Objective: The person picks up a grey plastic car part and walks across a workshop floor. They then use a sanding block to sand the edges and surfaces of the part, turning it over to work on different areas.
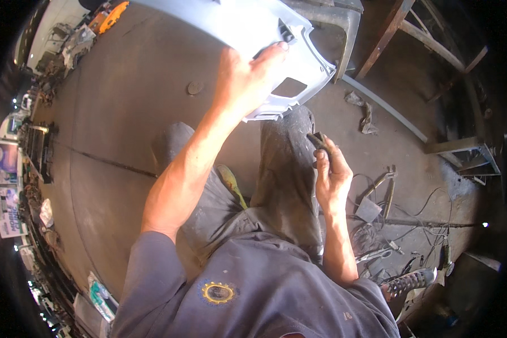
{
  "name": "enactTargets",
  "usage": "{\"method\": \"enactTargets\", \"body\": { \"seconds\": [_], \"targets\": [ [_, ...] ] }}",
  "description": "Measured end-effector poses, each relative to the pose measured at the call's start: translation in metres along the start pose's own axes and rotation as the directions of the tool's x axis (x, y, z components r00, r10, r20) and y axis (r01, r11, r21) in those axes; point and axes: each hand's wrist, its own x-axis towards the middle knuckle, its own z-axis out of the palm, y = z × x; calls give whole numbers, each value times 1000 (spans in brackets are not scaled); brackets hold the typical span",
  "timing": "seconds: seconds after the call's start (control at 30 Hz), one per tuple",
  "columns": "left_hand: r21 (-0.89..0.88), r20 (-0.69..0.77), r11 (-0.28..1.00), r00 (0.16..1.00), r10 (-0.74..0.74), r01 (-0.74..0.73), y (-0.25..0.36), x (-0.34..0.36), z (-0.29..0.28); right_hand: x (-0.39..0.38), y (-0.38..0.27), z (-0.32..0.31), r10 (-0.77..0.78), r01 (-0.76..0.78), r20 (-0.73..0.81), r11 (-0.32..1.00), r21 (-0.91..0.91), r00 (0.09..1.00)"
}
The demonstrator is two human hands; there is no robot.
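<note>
A pale silver car body panel (248,28), shaped like part of a bumper, reaches from the top edge down to my knee. It has a squarish cutout near its lower end and a small dark fitting (286,31) by its upper right edge. My left hand (245,76) grips the panel, its fingertips partly hidden. Off to the right, apart from the panel, my right hand (333,169) pinches a small dark block (318,139) between thumb and fingers. The block's exact kind is unclear.
A grey stand (349,34) is beside the panel's far end. Rusty metal frames (434,42) rise at upper right. Pliers (390,191), cables and other tools lie on the floor at right, near a shoe (414,280). Parts and clutter line the left side.
</note>
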Motion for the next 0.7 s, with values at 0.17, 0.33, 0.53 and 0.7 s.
{"method": "enactTargets", "body": {
  "seconds": [0.17,0.33,0.53,0.7],
  "targets": [
    [2,41,996,995,91,-91,-2,24,12,10,12,-4,-193,240,147,859,-451,970],
    [180,90,983,994,-56,39,4,33,18,15,22,-2,73,-74,126,997,4,989],
    [201,281,976,959,24,-84,-5,31,18,30,3,14,-34,10,132,984,178,991],
    [234,380,967,925,10,-106,1,33,24,43,7,28,-161,159,72,987,26,984]
  ]
}}
